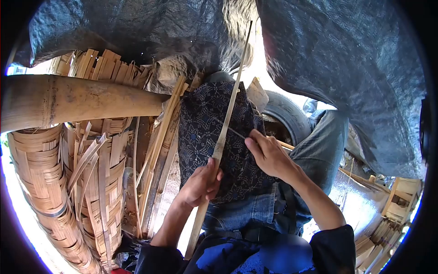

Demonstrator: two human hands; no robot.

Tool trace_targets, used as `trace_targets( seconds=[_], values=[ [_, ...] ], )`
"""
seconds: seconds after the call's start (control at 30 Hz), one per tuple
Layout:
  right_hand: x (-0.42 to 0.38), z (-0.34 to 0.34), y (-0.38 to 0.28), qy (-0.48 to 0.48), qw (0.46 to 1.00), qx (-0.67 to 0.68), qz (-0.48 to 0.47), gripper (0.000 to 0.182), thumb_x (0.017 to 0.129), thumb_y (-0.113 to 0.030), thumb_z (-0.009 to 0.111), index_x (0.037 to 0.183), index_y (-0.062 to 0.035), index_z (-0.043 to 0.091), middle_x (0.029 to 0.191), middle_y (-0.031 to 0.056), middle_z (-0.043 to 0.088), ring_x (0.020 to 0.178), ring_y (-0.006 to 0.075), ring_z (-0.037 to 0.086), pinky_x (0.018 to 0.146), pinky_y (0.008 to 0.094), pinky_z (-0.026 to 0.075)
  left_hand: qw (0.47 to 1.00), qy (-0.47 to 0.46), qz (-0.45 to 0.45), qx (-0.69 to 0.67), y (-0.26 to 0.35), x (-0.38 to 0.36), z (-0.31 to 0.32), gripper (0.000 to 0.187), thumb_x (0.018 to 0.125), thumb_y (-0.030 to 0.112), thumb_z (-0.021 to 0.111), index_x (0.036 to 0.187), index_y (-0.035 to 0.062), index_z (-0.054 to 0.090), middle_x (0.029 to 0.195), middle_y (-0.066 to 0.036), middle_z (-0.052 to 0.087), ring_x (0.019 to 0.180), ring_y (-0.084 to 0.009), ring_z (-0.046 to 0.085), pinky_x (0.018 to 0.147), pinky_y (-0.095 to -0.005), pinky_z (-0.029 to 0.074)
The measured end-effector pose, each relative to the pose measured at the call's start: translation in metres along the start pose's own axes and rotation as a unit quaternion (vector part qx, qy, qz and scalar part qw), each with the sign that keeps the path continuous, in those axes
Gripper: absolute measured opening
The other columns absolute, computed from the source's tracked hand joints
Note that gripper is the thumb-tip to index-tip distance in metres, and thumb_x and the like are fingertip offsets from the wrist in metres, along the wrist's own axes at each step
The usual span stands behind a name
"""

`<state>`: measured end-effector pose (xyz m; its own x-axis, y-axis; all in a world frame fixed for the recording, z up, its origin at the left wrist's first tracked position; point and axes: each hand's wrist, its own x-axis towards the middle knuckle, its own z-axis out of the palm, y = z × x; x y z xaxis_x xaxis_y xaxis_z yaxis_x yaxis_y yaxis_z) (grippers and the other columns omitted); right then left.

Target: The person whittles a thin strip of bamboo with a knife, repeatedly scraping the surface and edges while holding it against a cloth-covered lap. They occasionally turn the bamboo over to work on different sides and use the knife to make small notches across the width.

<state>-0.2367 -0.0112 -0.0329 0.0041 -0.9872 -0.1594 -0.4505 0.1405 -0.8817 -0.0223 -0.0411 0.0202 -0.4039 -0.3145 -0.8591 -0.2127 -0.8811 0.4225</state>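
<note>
My left hand (200, 183) is closed around a long bamboo strip (220, 145), which slants up from beside my waist and narrows to a thin, dark tip. In my right hand (269, 154) is a knife (236, 133); its narrow metal blade reaches left to the strip, just above my left hand. Most of its handle is hidden by my fingers, and a pale rod shows behind the hand. A dark patterned cloth (200, 123) covers my lap beneath the strip.
A thick bamboo pole (91, 100) crosses at the left, above tall woven bamboo baskets (45, 178). Split bamboo lengths (159, 150) lean beside my left leg. Dark plastic sheeting (346, 68) hangs ahead. A tire (287, 114) lies beyond my bent right knee.
</note>
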Motion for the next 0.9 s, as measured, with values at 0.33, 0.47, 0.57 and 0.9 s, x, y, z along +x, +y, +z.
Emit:
trace_targets(
  seconds=[0.33, 0.47, 0.57, 0.9],
  values=[
    [-0.017, 0.001, 0.005, -0.081, 0.993, -0.088, -0.018, 0.037, 0.094, -0.03, 0.051, 0.07, -0.0017, 0.054, 0.046, 0.0146, 0.049, 0.036, 0.029, 0.05, 0.038, 0.0389, 0.037, 0.862, -0.254, -0.148, -0.412, -0.022, 0.011, -0.017, 0.044, 0.099, 0.044, 0.026, 0.07, 0.0141, 0.04, 0.042, 0.004, 0.027, 0.029, -0.0065, 0.024, 0.031, -0.0203, 0.021],
    [-0.015, 0.005, 0.004, -0.089, 0.988, -0.124, -0.033, 0.04, 0.094, -0.031, 0.051, 0.067, -0.0014, 0.052, 0.046, 0.0165, 0.049, 0.037, 0.0312, 0.05, 0.038, 0.0403, 0.037, 0.849, -0.25, -0.134, -0.446, -0.028, 0.01, -0.013, 0.044, 0.099, 0.044, 0.029, 0.068, 0.0149, 0.04, 0.043, 0.005, 0.027, 0.029, -0.0051, 0.022, 0.03, -0.0189, 0.02],
    [-0.002, 0.007, 0.01, -0.075, 0.991, -0.11, 0.003, 0.043, 0.095, -0.032, 0.049, 0.065, -0.0007, 0.051, 0.046, 0.0175, 0.047, 0.037, 0.0322, 0.048, 0.038, 0.0412, 0.035, 0.809, -0.276, -0.135, -0.501, -0.035, 0.01, -0.01, 0.043, 0.099, 0.042, 0.029, 0.068, 0.0141, 0.04, 0.042, 0.004, 0.027, 0.028, -0.0061, 0.023, 0.03, -0.0193, 0.021],
    [0.011, 0.014, 0.018, -0.08, 0.993, -0.079, -0.033, 0.045, 0.095, -0.031, 0.048, 0.063, -0.0004, 0.051, 0.044, 0.0176, 0.045, 0.035, 0.0323, 0.043, 0.038, 0.0407, 0.032, 0.652, -0.358, -0.103, -0.66, -0.047, 0.013, -0.005, 0.042, 0.101, 0.036, 0.027, 0.069, 0.0119, 0.041, 0.042, 0.001, 0.031, 0.029, -0.0073, 0.032, 0.029, -0.0191, 0.023]
  ],
)
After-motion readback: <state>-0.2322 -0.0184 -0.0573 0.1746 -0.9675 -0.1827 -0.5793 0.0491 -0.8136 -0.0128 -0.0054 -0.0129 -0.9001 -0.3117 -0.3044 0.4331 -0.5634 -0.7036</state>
